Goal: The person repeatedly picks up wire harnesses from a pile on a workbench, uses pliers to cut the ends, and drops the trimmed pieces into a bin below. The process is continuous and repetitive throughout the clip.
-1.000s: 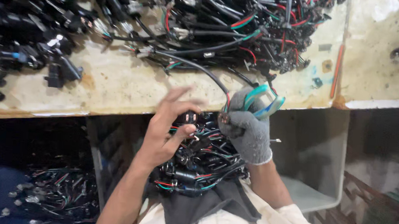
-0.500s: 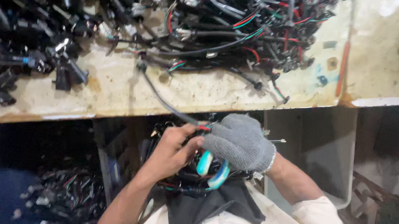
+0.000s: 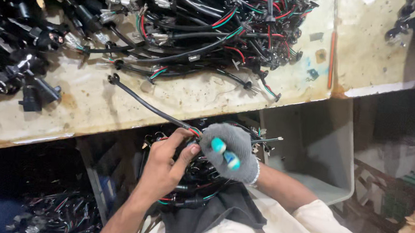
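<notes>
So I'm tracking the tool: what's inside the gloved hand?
The gloved right hand closes around a tool with teal handle tips; only those tips show. Its head is hidden by the glove, beside the bare left hand pinching the black cable.

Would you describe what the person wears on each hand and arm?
The left hand is bare, and so is its forearm as far as the view shows. The right hand wears a grey knitted glove with a lighter band at the cuff. That forearm is bare up to a cream sleeve covering the upper arm.
</notes>
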Demonstrator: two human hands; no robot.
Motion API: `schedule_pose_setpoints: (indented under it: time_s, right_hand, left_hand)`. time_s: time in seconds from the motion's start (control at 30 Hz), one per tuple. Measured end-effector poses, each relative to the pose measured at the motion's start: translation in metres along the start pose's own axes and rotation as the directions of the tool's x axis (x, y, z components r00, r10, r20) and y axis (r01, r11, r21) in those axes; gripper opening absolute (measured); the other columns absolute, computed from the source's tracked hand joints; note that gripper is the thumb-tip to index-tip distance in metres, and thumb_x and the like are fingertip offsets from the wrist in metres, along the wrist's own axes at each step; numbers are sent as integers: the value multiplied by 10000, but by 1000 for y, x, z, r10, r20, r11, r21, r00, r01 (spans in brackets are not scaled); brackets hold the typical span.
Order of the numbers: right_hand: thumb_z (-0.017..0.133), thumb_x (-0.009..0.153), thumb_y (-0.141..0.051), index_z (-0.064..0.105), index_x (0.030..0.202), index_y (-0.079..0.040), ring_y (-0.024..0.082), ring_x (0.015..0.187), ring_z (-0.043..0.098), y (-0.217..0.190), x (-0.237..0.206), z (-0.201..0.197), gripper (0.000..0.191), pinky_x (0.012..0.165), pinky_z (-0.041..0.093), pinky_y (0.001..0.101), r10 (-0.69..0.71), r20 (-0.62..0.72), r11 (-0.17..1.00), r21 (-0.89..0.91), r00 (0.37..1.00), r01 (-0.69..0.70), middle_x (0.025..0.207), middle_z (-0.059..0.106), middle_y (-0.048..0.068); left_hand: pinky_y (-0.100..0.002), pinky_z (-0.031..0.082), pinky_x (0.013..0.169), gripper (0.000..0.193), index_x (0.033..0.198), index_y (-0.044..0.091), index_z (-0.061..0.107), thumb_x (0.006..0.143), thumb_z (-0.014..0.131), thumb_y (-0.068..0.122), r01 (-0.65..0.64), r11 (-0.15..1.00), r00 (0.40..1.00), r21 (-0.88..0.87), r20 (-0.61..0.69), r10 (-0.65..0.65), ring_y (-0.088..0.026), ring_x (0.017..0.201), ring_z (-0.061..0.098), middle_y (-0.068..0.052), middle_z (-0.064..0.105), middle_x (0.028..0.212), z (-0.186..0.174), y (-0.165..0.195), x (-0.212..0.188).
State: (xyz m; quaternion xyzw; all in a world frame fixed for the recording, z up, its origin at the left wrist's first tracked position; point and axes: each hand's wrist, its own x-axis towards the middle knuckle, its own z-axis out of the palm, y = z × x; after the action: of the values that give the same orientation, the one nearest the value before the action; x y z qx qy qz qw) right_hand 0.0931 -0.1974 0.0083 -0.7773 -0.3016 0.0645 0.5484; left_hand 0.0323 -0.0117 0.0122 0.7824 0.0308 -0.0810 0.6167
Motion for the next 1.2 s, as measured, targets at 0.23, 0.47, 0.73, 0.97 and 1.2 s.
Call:
schedule_pose_setpoints:
  time_s: [0.23, 0.47, 0.73, 0.97, 1.2]
  right_hand:
    - [651, 944, -143, 504, 838, -84, 162, 605, 485, -17, 3, -5, 190, 574, 423, 326, 316, -345, 604, 792, 884, 93, 707, 469, 38]
    - [657, 964, -156, 439, 893, -149, 142, 528, 348, -35, 13, -3, 230, 517, 347, 324, 257, -244, 223, 956, 935, 188, 630, 388, -2]
    - [677, 1045, -111, 611, 1179, -73, 214, 795, 672, 22, 49, -40, 154, 686, 548, 354, -111, -308, 922, -386, 945, -17, 994, 649, 102]
    - [814, 857, -97, 647, 1120, -23, 321, 683, 634, 31, 82, -51, 320, 569, 489, 424, -151, -79, 573, -819, 985, 22, 906, 615, 132]
    - [781, 810, -58, 644, 1040, -70, 324, 787, 667, 28, 30, -28, 268, 656, 520, 439, -36, -17, 748, -664, 999, 16, 912, 652, 118]
  left_hand:
    - [-305, 573, 823, 221, 1156, -11, 659, 994, 674, 139, -157, 970, 987, -187, 4, 161, -213, 883, 763, -119, 766, 1033, -3, -5, 6]
    - [-332, 600, 863, 278, 1195, -24, 629, 976, 699, 133, -347, 917, 936, -195, -14, 351, -245, 947, 786, -127, 758, 1118, 4, -10, -1]
    - [-395, 538, 550, 670, 1477, 164, 579, 824, 725, 159, -430, 660, 875, 616, 463, 139, -270, 603, 661, -102, 674, 823, -20, 14, -9]
    - [-349, 541, 653, 82, 894, 293, 743, 818, 749, 321, -266, 809, 963, 524, 106, 248, -221, 743, 696, 0, 721, 817, -75, 18, -18]
    - [-505, 529, 855, 487, 1353, -41, 559, 1016, 824, 190, 440, 373, 801, 817, -545, 249, -445, 1033, 625, -251, 545, 1340, -146, -48, 22]
